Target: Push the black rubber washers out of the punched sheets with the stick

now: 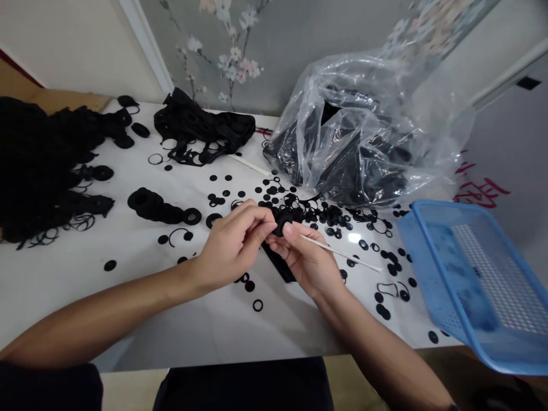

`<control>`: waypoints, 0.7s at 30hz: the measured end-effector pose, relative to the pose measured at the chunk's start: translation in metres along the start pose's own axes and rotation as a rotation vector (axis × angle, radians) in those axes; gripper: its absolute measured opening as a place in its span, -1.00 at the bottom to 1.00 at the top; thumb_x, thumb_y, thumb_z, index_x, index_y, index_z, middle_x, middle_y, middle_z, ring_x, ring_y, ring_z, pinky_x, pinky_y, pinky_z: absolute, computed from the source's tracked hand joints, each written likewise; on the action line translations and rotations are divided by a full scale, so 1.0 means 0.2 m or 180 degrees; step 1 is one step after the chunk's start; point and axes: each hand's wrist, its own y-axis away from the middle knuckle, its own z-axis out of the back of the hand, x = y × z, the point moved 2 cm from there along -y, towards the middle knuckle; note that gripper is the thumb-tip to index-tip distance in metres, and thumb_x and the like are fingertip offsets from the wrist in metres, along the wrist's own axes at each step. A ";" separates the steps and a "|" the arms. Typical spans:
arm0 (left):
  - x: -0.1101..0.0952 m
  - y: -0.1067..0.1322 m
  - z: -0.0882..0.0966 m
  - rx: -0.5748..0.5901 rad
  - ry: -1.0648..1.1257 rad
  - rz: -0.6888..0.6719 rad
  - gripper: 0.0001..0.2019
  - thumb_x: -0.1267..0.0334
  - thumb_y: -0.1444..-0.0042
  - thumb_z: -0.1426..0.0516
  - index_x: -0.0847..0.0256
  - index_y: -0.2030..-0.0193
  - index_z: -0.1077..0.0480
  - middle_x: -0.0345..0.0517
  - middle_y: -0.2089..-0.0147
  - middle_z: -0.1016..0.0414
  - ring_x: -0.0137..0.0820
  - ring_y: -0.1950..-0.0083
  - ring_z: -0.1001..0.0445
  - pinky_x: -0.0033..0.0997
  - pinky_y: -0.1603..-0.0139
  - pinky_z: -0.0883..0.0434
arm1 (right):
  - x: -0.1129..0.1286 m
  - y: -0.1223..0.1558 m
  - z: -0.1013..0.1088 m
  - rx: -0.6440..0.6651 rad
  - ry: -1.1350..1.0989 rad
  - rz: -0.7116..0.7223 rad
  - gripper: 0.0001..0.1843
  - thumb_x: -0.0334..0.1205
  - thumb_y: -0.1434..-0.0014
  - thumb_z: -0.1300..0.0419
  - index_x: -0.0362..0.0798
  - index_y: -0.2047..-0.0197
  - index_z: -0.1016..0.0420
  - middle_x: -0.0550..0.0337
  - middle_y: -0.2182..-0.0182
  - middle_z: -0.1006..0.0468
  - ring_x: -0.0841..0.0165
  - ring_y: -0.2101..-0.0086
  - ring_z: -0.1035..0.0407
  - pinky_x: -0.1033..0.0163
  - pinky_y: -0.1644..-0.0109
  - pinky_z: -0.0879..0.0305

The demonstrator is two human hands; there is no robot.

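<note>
A small black round rubber-like part [283, 221] is pinched between both hands above the white table. My left hand [234, 242] is closed, its thumb and forefinger on the part's left edge. My right hand [310, 260] grips the same part from the right with thumb and fingers, and a thin white stick [342, 252] juts out of that hand to the right. Beneath the hands lies a flat black strip [280, 264]. Small black discs [329, 216] and rings are scattered just behind and around the hands. Parts of my fingers are hidden behind the held part.
A stack of black rings [154, 205] lies left of my hands. Beyond are a heap of black pieces [38, 165], a black bundle [205, 125] and a clear plastic bag [359, 137] with black contents. A blue basket [440, 279] overhangs the right table edge.
</note>
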 end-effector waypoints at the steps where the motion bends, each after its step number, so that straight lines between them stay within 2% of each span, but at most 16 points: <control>1: 0.00 0.01 0.00 0.0066 -0.0069 -0.0110 -0.90 0.40 -0.27 -0.02 0.20 0.29 -0.28 -0.26 0.42 -0.28 -0.54 0.48 -0.23 -0.56 0.51 -0.24 | 0.00 0.00 0.00 -0.0053 -0.0083 -0.0034 -0.81 -0.09 0.00 -0.39 -0.02 0.38 -0.61 0.21 0.41 -0.65 0.40 0.36 -0.52 0.30 0.18 -0.50; 4: -0.01 0.02 -0.02 0.0143 -0.0221 -0.0688 -0.92 0.40 -0.26 -0.01 0.20 0.26 -0.27 -0.25 0.43 -0.31 -0.53 0.48 -0.25 -0.57 0.56 -0.22 | 0.00 -0.02 0.03 -0.0216 -0.0304 -0.0249 -0.76 -0.03 0.02 -0.40 -0.02 0.42 -0.56 0.18 0.42 -0.65 0.37 0.40 -0.52 0.29 0.25 -0.51; 7: -0.01 0.03 -0.01 0.0036 -0.0281 -0.1122 -0.91 0.41 -0.27 0.01 0.20 0.21 -0.28 -0.22 0.42 -0.37 -0.50 0.44 -0.33 -0.57 0.54 -0.26 | 0.02 -0.03 0.05 -0.0120 -0.0294 -0.0404 -0.70 0.04 -0.01 -0.36 -0.02 0.46 -0.51 0.17 0.43 -0.65 0.35 0.38 -0.54 0.27 0.22 -0.53; 10: 0.01 0.00 0.02 -0.0031 -0.0486 -0.1148 -0.88 0.44 -0.26 0.03 0.21 0.22 -0.31 -0.22 0.46 -0.34 -0.50 0.49 -0.30 -0.54 0.57 -0.22 | 0.04 -0.02 0.05 -0.0027 -0.0429 -0.0553 -0.68 0.07 -0.04 -0.34 -0.03 0.43 -0.52 0.16 0.39 -0.65 0.37 0.34 -0.55 0.29 0.15 -0.52; 12: 0.01 -0.02 0.05 -0.0068 -0.0558 -0.1036 -0.90 0.44 -0.23 -0.03 0.22 0.23 -0.33 -0.24 0.49 -0.33 -0.52 0.54 -0.27 -0.52 0.59 -0.20 | 0.05 -0.01 0.04 0.0006 -0.0493 -0.0638 -0.67 0.08 -0.04 -0.33 -0.04 0.39 -0.54 0.15 0.37 -0.65 0.37 0.31 -0.55 0.30 0.14 -0.51; 14: 0.00 -0.05 0.06 -0.0145 -0.0538 -0.0945 -0.92 0.38 -0.20 -0.12 0.21 0.16 -0.36 -0.21 0.45 -0.39 -0.50 0.50 -0.33 -0.52 0.55 -0.27 | 0.06 0.00 0.02 0.0102 -0.0304 -0.0523 -0.67 0.08 -0.06 -0.31 -0.03 0.34 -0.57 0.15 0.35 -0.65 0.35 0.27 -0.54 0.27 0.12 -0.50; 17: 0.00 -0.09 0.08 -0.0084 -0.0572 -0.1064 -0.72 0.22 -0.14 -0.22 0.20 0.02 -0.38 -0.06 0.23 -0.52 -0.38 0.23 -0.49 -0.41 0.29 -0.47 | 0.07 0.02 0.01 0.0276 0.0290 -0.0049 -0.74 0.02 -0.05 -0.34 0.00 0.31 -0.59 0.19 0.34 -0.63 0.34 0.24 -0.52 0.21 0.07 -0.47; 19: 0.00 -0.10 0.08 0.0156 -0.0578 -0.1179 -0.73 0.19 -0.15 -0.22 0.17 0.02 -0.41 -0.05 0.14 -0.55 -0.34 0.10 -0.51 -0.26 0.04 -0.49 | 0.09 0.02 0.03 0.0317 0.0738 0.0231 -0.73 0.03 -0.06 -0.32 0.01 0.31 -0.59 0.21 0.35 -0.61 0.34 0.28 -0.50 0.17 0.07 -0.46; 21: 0.02 -0.11 0.10 0.0208 -0.0492 -0.1050 -0.77 0.19 -0.16 -0.21 0.16 0.05 -0.45 -0.10 0.14 -0.57 -0.36 0.09 -0.53 -0.19 -0.08 -0.46 | 0.11 0.01 0.05 0.0198 0.1447 0.0508 -0.68 0.10 -0.07 -0.29 0.01 0.30 -0.57 0.19 0.34 -0.59 0.30 0.28 -0.49 0.11 0.09 -0.44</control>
